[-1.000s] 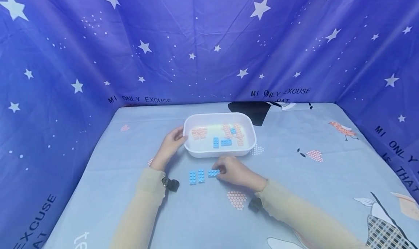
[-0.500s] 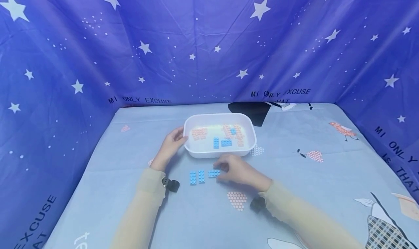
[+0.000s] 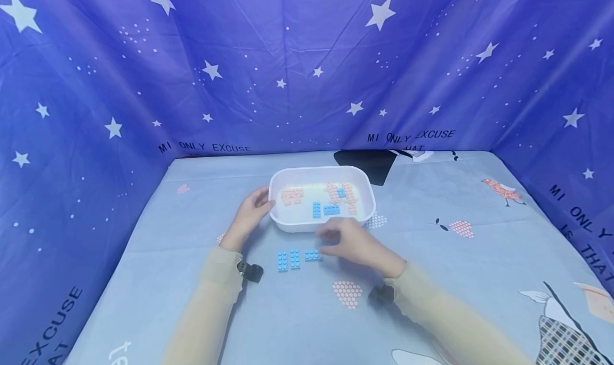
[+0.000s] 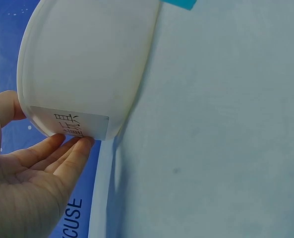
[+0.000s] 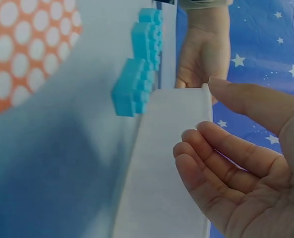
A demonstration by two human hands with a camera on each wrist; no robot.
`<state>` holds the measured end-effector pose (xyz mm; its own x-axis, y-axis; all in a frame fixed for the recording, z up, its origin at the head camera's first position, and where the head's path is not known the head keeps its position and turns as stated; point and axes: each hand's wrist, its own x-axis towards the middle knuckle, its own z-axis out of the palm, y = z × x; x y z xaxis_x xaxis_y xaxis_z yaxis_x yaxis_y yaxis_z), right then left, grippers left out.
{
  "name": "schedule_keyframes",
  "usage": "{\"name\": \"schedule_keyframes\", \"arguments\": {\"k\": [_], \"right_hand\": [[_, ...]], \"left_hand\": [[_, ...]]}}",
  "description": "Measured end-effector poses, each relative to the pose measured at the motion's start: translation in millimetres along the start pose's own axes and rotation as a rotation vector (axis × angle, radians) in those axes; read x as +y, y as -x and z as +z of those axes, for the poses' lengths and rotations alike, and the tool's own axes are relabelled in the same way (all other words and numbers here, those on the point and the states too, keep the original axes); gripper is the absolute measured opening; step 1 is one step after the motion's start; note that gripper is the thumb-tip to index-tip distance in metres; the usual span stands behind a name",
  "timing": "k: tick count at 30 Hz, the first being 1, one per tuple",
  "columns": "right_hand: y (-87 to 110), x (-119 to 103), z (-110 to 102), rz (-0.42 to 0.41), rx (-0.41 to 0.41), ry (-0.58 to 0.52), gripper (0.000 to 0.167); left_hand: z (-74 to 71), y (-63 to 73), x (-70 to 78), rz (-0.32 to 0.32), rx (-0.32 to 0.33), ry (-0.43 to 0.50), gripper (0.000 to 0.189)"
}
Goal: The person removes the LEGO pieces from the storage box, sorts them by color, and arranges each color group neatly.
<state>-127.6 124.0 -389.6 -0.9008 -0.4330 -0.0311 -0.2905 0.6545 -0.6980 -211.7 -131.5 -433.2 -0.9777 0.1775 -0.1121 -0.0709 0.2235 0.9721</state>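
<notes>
Fingers of the right hand (image 3: 355,242) stand apart; those of the left hand (image 3: 249,216) clamp the white rounded-rectangular plastic tub (image 3: 293,226). Advisable: steady it, clear its near rim.

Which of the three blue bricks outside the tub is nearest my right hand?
The rightmost brick, its long side facing you; the other two bricks, to its left, have their short ends facing you.

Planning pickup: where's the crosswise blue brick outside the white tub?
Head view: that brick lies in front of the tub, right of two lengthwise bricks, near the right hand.
</notes>
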Motion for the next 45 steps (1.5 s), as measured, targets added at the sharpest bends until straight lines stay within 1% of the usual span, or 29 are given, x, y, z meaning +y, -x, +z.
{"name": "schedule_keyframes", "arguments": {"k": [5, 9, 16, 18, 20, 23, 25, 26, 31, 38, 42, 45], "right_hand": [[-3.4, -6, -8, -0.02, 0.04, 0.013, 0.032], [-7.3, -10, -13, -0.044, 0.052, -0.011, 0.033], [-14.1, -10, -19, -0.082, 0.101, -0.019, 0.033], [-16.0, -9, -21, -0.082, 0.117, -0.019, 0.033], [-17.5, -9, -23, -0.083, 0.136, -0.015, 0.033], [-19.4, -9, -24, -0.098, 0.167, -0.008, 0.033], [-20.2, -10, -24, -0.104, 0.184, -0.002, 0.033], [-20.6, -9, -24, -0.105, 0.19, 0.006, 0.033], [-24.1, -8, -26, -0.055, 0.191, 0.021, 0.036], [-33.8, 0, -27, -0.04, 0.19, -0.004, 0.036], [-40.4, 5, -27, -0.009, 0.172, -0.011, 0.036], [-46.5, 12, -26, 0.014, 0.164, 0.01, 0.036]], "left_hand": [[-0.8, 0.4, 1.0, -0.004, 0.002, 0.003, 0.057], [-1.5, -0.4, 0.7, 0.002, 0.006, 0.005, 0.056], [-3.2, -1.3, 0.6, 0.002, 0.007, 0.007, 0.056], [-3.5, 2.1, 7.3, -0.011, 0.0, 0.009, 0.057], [-3.9, 2.1, 8.5, -0.021, -0.006, 0.01, 0.057], [-3.7, 1.0, 6.6, -0.019, -0.009, 0.017, 0.057], [-3.3, -2.6, -1.7, -0.007, -0.005, 0.017, 0.057], [-3.0, -2.7, -3.5, 0.0, -0.004, 0.018, 0.057], [-1.4, -0.5, -5.1, 0.005, 0.005, 0.005, 0.055], [-0.1, 1.9, -3.9, 0.006, 0.007, 0.004, 0.054], [-0.4, 2.5, -3.6, 0.001, 0.008, -0.002, 0.055], [-0.7, 1.2, -3.5, -0.005, 0.009, -0.006, 0.056]]}}
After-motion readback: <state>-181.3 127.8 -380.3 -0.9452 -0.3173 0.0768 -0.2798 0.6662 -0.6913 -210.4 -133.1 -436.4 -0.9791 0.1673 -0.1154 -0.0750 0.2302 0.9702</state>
